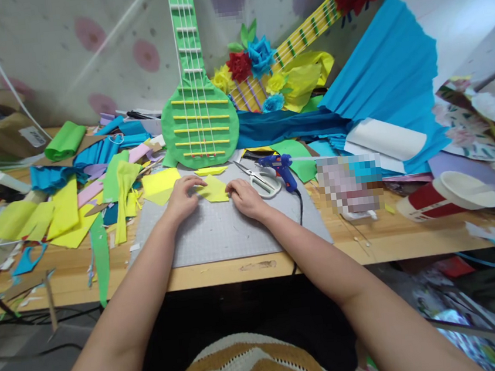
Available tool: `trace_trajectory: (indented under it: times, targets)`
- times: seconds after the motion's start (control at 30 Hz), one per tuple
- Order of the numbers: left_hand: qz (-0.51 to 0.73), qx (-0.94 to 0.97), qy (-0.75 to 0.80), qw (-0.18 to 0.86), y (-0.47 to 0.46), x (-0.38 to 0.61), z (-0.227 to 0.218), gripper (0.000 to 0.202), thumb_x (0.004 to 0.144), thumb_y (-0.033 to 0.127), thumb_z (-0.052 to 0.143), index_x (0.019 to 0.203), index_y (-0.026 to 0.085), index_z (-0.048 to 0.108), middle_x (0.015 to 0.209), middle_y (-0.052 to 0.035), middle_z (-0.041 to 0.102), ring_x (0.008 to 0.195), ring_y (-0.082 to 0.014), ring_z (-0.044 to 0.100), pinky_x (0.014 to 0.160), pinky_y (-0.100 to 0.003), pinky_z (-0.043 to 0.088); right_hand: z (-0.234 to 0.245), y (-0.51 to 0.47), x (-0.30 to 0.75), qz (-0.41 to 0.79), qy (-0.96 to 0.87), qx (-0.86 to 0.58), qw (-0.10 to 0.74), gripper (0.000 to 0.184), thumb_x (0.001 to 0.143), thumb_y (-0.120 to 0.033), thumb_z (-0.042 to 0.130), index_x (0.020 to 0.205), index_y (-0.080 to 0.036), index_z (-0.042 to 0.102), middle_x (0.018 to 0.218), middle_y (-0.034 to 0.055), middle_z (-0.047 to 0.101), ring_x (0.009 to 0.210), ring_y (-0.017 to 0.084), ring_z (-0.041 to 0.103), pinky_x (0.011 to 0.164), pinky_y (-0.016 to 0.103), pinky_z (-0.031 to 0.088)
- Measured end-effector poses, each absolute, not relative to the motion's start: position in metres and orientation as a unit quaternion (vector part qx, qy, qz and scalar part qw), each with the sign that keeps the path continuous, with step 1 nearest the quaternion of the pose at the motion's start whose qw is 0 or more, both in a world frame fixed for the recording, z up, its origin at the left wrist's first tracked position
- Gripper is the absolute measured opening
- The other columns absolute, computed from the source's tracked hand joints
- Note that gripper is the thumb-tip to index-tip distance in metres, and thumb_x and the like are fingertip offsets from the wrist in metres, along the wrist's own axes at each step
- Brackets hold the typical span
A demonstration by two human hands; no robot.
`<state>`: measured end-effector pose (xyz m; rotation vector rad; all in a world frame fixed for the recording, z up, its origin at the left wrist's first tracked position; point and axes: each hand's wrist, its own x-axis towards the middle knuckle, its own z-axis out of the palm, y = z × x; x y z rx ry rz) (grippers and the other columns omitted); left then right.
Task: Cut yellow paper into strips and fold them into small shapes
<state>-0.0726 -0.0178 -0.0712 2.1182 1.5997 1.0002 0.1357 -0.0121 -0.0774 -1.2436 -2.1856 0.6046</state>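
Observation:
A small piece of yellow paper (214,190) lies low over the grey cutting mat (226,235), between my two hands. My left hand (184,198) has its fingers bent onto the paper's left edge. At the right edge, the curled fingers of my right hand (248,198) pinch the paper. Larger yellow paper (159,186) rests beside my left hand. Scissors (265,182) and a blue hot glue gun (278,167) lie just beyond my right hand. Behind them stands a green paper-covered lute-like instrument (199,119) with white strings.
Paper scraps (67,213) in several colours cover the table's left side. A yellow-necked instrument with paper flowers (239,67) leans at the back. Blue crepe paper (386,70) and a white roll (386,138) lie right, near a lidded cup (445,195). The glue gun's cord (300,206) hangs over the edge.

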Motion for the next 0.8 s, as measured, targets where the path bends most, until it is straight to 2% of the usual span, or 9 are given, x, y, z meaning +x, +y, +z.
trace_trajectory:
  times: [0.13, 0.23, 0.33, 0.43, 0.6, 0.8]
  targets:
    - [0.285, 0.825, 0.467, 0.140, -0.011, -0.079, -0.067, 0.050, 0.061, 0.004, 0.044, 0.104, 0.020, 0.064, 0.119, -0.0041, 0.061, 0.119, -0.0188, 0.047, 0.105, -0.038, 0.034, -0.078, -0.009, 0.140, 0.275, -0.776, -0.459, 0.333, 0.029, 0.061, -0.004, 0.032, 0.082, -0.021, 0.042, 0.083, 0.0035, 0.050, 0.082, 0.017, 0.047, 0.080, 0.031, 0.039]
    - [0.210, 0.864, 0.442, 0.117, -0.012, -0.072, -0.065, 0.046, 0.067, 0.010, 0.045, 0.108, 0.020, 0.063, 0.120, -0.0050, 0.061, 0.119, -0.0194, 0.048, 0.105, -0.039, 0.032, -0.079, -0.009, 0.141, 0.286, -0.754, -0.464, 0.367, 0.029, 0.058, -0.005, 0.031, 0.081, -0.021, 0.039, 0.081, 0.0023, 0.048, 0.078, 0.016, 0.046, 0.077, 0.031, 0.039]
    - [0.172, 0.857, 0.480, 0.077, -0.019, -0.064, -0.062, 0.035, 0.077, 0.022, 0.045, 0.108, 0.022, 0.064, 0.120, -0.0055, 0.060, 0.114, -0.0208, 0.051, 0.101, -0.040, 0.034, -0.080, -0.008, 0.141, 0.286, -0.739, -0.467, 0.393, 0.031, 0.056, -0.005, 0.032, 0.082, -0.021, 0.039, 0.081, 0.0022, 0.047, 0.076, 0.016, 0.045, 0.075, 0.030, 0.039]
    - [0.156, 0.831, 0.534, 0.029, -0.029, -0.056, -0.060, 0.037, 0.081, 0.040, 0.048, 0.109, 0.022, 0.064, 0.118, -0.0076, 0.059, 0.110, -0.0252, 0.049, 0.096, -0.042, 0.034, -0.079, -0.007, 0.141, 0.267, -0.737, -0.463, 0.414, 0.033, 0.056, -0.005, 0.032, 0.083, -0.021, 0.040, 0.082, 0.0027, 0.048, 0.076, 0.016, 0.045, 0.075, 0.030, 0.039]
    - [0.134, 0.793, 0.595, -0.009, -0.039, -0.042, -0.062, 0.051, 0.077, 0.058, 0.050, 0.115, 0.026, 0.062, 0.117, -0.0101, 0.054, 0.108, -0.0304, 0.043, 0.090, -0.045, 0.032, -0.077, -0.009, 0.142, 0.210, -0.763, -0.465, 0.397, 0.033, 0.058, -0.004, 0.034, 0.085, -0.020, 0.044, 0.085, 0.0044, 0.050, 0.078, 0.017, 0.047, 0.075, 0.031, 0.039]
    - [0.148, 0.766, 0.626, -0.002, -0.040, -0.031, -0.065, 0.052, 0.076, 0.058, 0.052, 0.111, 0.021, 0.063, 0.093, -0.0118, 0.053, 0.099, -0.0305, 0.044, 0.086, -0.044, 0.033, -0.075, -0.015, 0.138, 0.161, -0.815, -0.438, 0.343, 0.026, 0.068, -0.007, 0.041, 0.089, -0.019, 0.050, 0.090, 0.0065, 0.053, 0.088, 0.019, 0.048, 0.080, 0.032, 0.039]
